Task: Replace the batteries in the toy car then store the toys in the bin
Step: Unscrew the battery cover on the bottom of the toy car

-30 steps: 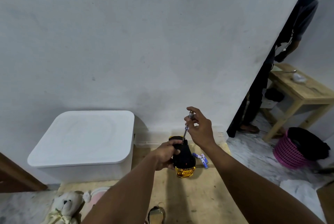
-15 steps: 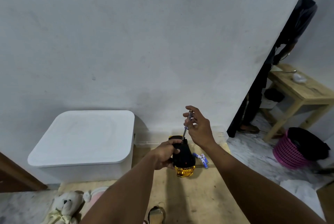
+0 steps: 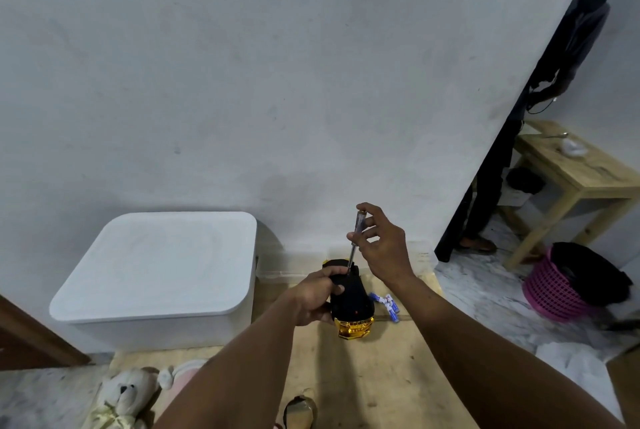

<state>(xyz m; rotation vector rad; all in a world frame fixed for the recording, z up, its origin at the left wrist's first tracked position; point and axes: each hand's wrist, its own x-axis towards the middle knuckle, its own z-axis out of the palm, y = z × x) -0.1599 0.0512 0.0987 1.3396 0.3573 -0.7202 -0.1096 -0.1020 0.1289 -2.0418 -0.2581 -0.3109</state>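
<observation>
While left hand (image 3: 317,298) grips upturned toy car (image 3: 351,302), right hand (image 3: 382,248) pinches screwdriver (image 3: 356,236) upright, tip on car's far end; batteries (image 3: 387,304) just right, white bin (image 3: 159,276) left.

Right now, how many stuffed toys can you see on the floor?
2: a cream teddy bear at bottom left, and a pink-and-white plush just right of it, partly hidden by the left arm. Others may lie out of frame.

One toy car (image 3: 353,304), one screwdriver (image 3: 356,234), one bin (image 3: 156,276), two plush toys (image 3: 121,397)
</observation>
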